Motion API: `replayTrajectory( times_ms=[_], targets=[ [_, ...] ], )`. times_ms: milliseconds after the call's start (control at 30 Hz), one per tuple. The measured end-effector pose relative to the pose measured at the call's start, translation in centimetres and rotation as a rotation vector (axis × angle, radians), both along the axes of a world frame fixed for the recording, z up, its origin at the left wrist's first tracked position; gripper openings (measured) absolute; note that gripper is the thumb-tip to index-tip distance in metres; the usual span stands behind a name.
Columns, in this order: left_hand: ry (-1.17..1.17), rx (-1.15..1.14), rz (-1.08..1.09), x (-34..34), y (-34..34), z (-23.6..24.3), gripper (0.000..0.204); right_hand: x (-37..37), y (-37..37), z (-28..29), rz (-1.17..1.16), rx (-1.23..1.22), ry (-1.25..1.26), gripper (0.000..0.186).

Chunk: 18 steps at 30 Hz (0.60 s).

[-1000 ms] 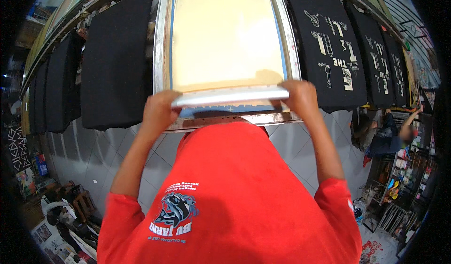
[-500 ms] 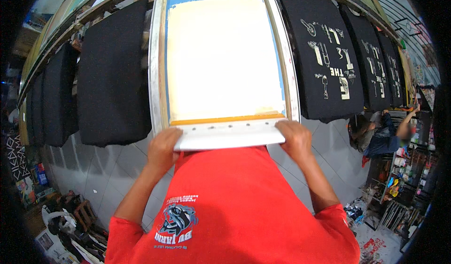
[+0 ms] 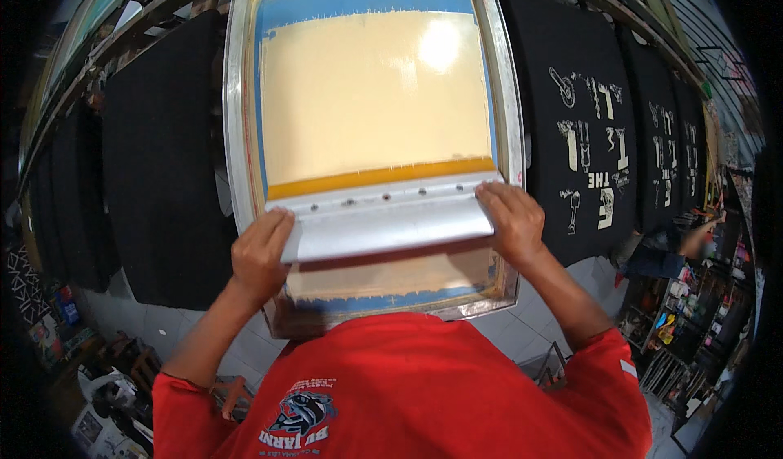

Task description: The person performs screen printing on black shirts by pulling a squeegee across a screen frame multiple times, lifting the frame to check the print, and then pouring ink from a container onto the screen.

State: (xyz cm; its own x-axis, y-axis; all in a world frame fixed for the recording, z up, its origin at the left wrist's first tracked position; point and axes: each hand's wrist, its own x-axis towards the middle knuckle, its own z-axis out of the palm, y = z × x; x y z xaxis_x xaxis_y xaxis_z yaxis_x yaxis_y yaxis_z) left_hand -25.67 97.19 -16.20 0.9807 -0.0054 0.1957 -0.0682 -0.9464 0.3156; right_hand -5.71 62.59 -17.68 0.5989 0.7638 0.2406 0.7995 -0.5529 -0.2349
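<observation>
A wide squeegee (image 3: 391, 222) with a silver metal handle and an amber blade lies across a screen-printing frame (image 3: 237, 92). My left hand (image 3: 263, 251) grips its left end and my right hand (image 3: 512, 221) its right end, fingers wrapped over the metal. The handle leans toward me while the blade's edge meets the mesh. Cream ink (image 3: 367, 100) covers the mesh beyond the blade, ringed by a blue border (image 3: 367, 0). A thinner cream stretch of mesh (image 3: 400, 271) shows on my side of the squeegee. What lies beneath the frame is hidden.
Black shirts on boards (image 3: 167, 157) stand in a row to the left. On the right, black shirts (image 3: 583, 124) carry cream prints. Another person (image 3: 652, 255) is beyond them at the right, near a shelf of containers (image 3: 681, 304). A tiled floor (image 3: 175, 328) lies below.
The squeegee, held in both hands, has moved from the frame's near end farther over the mesh and now sits slightly slanted. The near end of the frame has come into view.
</observation>
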Motion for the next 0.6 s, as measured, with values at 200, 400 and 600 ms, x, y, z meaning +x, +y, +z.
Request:
replayTrajectory(
  times_ms=[200,400,600],
  targets=[
    [-0.092,0.136,0.039,9.2,5.9,-2.5,0.052,9.7,5.4,-1.2,-0.018,0.066,-0.067,0.048],
    [-0.071,0.147,0.054,19.4,12.2,-0.8,0.038,19.9,10.9,0.4,-0.039,0.02,-0.094,0.037],
    [0.116,0.002,0.03,23.5,13.3,7.5,0.028,24.3,12.1,6.9,-0.019,-0.141,0.018,0.042]
  ],
)
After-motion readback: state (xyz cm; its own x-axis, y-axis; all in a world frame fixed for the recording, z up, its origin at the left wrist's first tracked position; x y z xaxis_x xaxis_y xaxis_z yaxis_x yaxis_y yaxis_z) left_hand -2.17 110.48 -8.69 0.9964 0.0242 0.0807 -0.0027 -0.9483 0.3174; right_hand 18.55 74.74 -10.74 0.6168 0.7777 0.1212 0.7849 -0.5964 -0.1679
